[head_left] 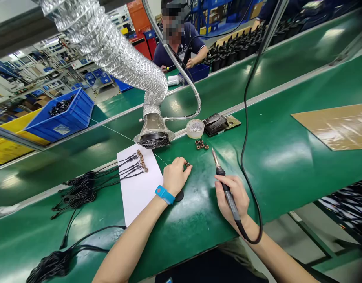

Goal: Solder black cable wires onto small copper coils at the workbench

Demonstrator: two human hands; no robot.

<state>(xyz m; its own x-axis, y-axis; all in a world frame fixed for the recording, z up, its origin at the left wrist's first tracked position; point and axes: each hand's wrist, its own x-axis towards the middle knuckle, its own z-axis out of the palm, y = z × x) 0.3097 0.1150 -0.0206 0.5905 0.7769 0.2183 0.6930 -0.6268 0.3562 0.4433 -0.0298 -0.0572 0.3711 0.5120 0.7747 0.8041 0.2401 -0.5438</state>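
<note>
My right hand (234, 196) is closed round a soldering iron (230, 198), its metal tip pointing up and away over the green bench. My left hand (176, 175), with a blue band at the wrist, pinches a small copper coil (187, 164) between thumb and fingers. Beyond it lie several loose copper coils (201, 144), just in front of a round tub (195, 129) of silvery material. To the left, a white sheet (138, 192) bears a row of coils (142, 161) joined to black cables. A dark round object (179, 195) shows partly beneath my left wrist.
A fume extractor nozzle (154, 131) hangs above the sheet. Black cable bundles (81, 190) lie at left. The iron's cord (245, 118) loops at right. Behind the tub's right side is a black metal stand (215, 124). Cardboard (334, 125) lies far right. A person sits opposite.
</note>
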